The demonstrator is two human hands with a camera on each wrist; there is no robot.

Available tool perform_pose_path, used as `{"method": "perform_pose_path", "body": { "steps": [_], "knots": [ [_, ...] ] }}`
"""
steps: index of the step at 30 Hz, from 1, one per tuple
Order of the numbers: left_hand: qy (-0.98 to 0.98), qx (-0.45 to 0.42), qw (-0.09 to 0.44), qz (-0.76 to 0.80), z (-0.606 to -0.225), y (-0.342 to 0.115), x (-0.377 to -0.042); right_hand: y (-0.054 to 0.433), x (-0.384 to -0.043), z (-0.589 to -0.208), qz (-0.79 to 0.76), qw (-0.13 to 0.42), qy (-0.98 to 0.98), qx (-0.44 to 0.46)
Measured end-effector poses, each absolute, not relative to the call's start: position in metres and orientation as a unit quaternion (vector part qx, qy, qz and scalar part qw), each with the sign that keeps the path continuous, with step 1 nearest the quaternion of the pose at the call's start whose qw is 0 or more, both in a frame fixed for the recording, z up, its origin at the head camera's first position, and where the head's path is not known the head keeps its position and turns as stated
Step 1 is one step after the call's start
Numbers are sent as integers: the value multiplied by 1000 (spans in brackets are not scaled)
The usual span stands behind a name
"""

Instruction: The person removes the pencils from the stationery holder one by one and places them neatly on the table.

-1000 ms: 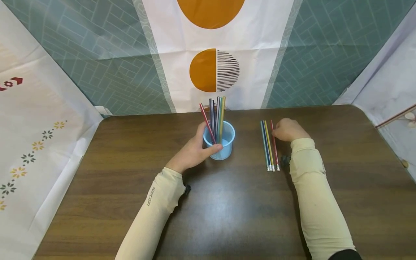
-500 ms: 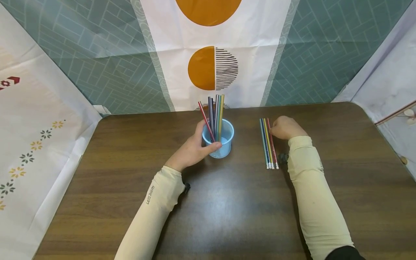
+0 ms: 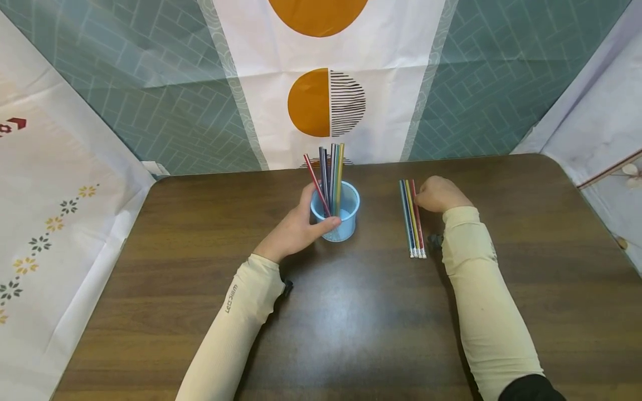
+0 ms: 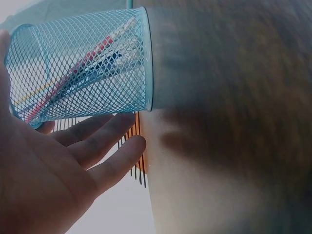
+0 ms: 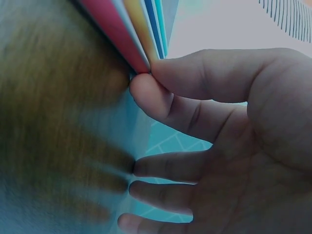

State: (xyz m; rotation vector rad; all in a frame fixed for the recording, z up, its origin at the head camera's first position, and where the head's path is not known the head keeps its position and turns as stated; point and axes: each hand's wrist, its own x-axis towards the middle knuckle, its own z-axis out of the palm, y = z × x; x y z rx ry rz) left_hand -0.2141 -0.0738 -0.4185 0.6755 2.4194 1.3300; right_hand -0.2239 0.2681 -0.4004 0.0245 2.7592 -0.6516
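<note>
The left grip (image 3: 293, 228) is wrapped around a light-blue mesh cup (image 3: 346, 228), stood upright near the middle of the table's (image 3: 351, 317) far edge; leaning pencils (image 3: 334, 178) are held inside. Rightward, a flat pencil row (image 3: 412, 223) is laid toward the same edge, its red pencil (image 3: 419, 228) pinched by the right grip (image 3: 440, 195).

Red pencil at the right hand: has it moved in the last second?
Yes, slightly left: in the head view, the red pencil now lies nearer the unmoved blue cup, its gap to the yellow pencil narrowed.
</note>
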Motion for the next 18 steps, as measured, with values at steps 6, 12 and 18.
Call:
{"method": "perform_pose_path", "body": {
  "steps": [6,12,18],
  "knots": [
    [846,235,146,456,-419,-74,-214,267,-224,-400,-228,145,963,9],
    [843,232,151,462,-419,-74,-214,267,-224,-399,-235,145,961,12],
    [843,234,149,461,-418,-74,-214,267,-224,-399,-242,148,959,15]
  ]
}}
